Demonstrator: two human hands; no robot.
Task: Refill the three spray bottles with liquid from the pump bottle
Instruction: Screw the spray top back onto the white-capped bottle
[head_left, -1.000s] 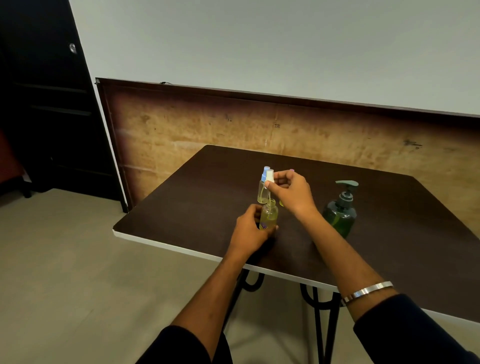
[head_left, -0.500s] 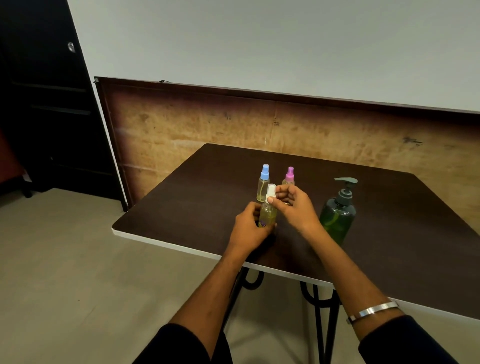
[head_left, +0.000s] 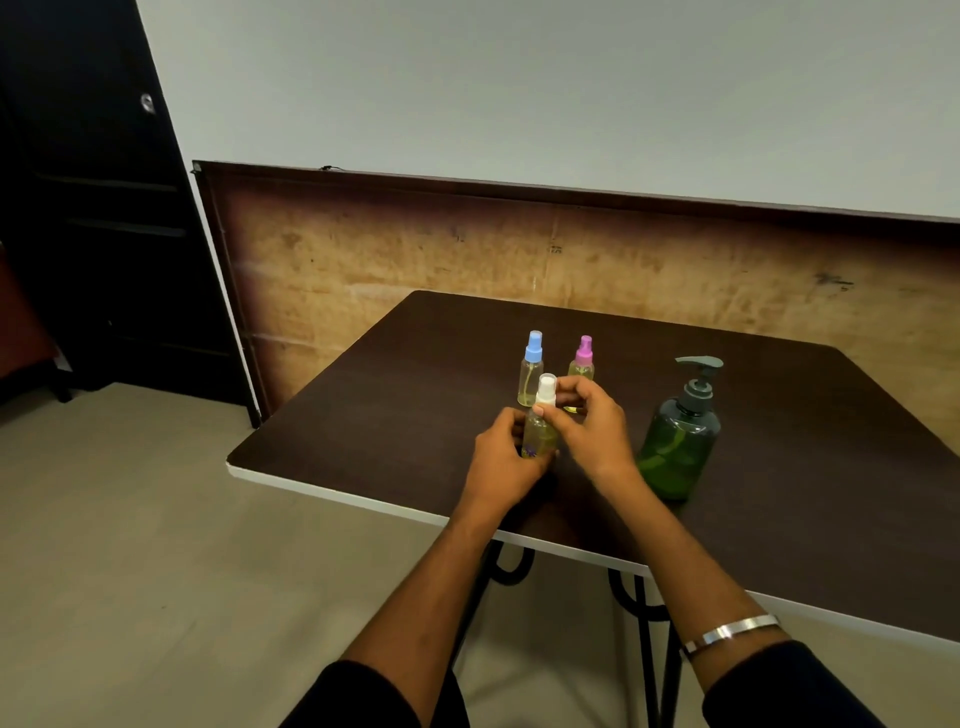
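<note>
Head view, nearest: two forearms in dark sleeves reach forward from the bottom edge; a thin silver bangle (head_left: 730, 631) sits on the right wrist.
Table: a dark brown rectangular tabletop with a white front edge (head_left: 332, 491) on black curved metal legs (head_left: 644, 613).
Left hand (head_left: 501, 460): fingers curled narrowly around the lower body of the small clear spray bottle with the white cap (head_left: 540, 434), holding it upright on the table.
Right hand (head_left: 589, 431): thumb and fingertips pinched on the white cap at the top of that same bottle, the other fingers bent loosely behind it.
White-capped bottle: at the middle of the table's near half, holding yellowish liquid, with a small purple mark low on its side.
Pump bottle: a round translucent green bottle with a dark grey-green pump head (head_left: 680, 447) stands at 3 o'clock from the held bottle, near the right hand but apart from it.
Blue-capped bottle: a small clear spray bottle with a light blue cap (head_left: 531, 371) stands upright just behind the held one, at 12 o'clock.
Pink-capped bottle: a small clear spray bottle with a pink cap (head_left: 583, 361) stands at 1 o'clock, its base hidden by the right hand.
Farthest: a worn brown wooden panel (head_left: 415, 249) runs along a pale grey wall (head_left: 519, 78), with a black door (head_left: 93, 208) at 10 o'clock.
</note>
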